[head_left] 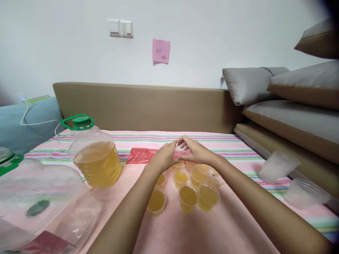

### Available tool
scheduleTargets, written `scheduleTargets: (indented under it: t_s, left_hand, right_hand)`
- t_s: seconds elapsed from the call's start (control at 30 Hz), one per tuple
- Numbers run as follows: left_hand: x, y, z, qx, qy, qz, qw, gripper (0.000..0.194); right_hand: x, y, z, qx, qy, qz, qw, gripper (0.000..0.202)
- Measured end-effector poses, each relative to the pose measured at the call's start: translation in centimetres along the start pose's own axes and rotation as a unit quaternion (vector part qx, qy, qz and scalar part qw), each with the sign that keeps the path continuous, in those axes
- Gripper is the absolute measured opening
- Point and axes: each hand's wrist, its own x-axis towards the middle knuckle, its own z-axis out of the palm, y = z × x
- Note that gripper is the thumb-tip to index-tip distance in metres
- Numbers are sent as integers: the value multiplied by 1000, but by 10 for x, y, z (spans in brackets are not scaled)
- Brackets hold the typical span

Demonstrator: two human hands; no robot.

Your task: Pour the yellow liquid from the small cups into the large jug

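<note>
Several clear plastic cups of yellow liquid (pixel 188 195) stand on the pink cloth (pixel 164 229) in front of me. My left hand (pixel 165 155) and my right hand (pixel 196 151) meet above the far cups, fingers curved around a clear plastic piece (pixel 181 148) between them. It looks like a lid or cup, but its shape is partly hidden by the fingers. A red plastic bag (pixel 140 156) lies just left of my left hand. Farther left, a large jug with a green cap (pixel 99 164) holds yellow liquid.
An overturned clear jug (pixel 39 187) lies at the near left. Two stacks of clear cups (pixel 279 165) lie at the right, beside piled cushions (pixel 299 116). A brown backrest (pixel 148 106) runs along the wall under a pink note (pixel 161 51).
</note>
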Motion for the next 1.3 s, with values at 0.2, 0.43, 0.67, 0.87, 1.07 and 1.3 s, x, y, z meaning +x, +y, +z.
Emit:
scheduleTargets:
  t_s: [0.2,0.43,0.67,0.87,1.07,1.3]
  left_hand:
    - [-3,-6,3,2,10,-21,1000,61]
    - [-3,-3,0,2,12,-20,1000,53]
    - [-3,-4,2,-3,9,-6,1000,54]
    - [-4,-9,7,-6,10,-7,1000,54]
    - [-5,-13,9,-8,5,0,1000,58]
    - [-4,-15,9,0,12,10,1000,63]
  right_hand:
    - [-11,9,10,58,111,34,992,85]
    - [-13,9,23,65,179,0,982,39]
    - [-14,11,27,65,197,-5,978,42]
    - [-16,11,27,64,189,0,980,40]
    - [-15,10,27,63,185,-3,981,36]
    - [-16,10,25,68,192,7,979,45]
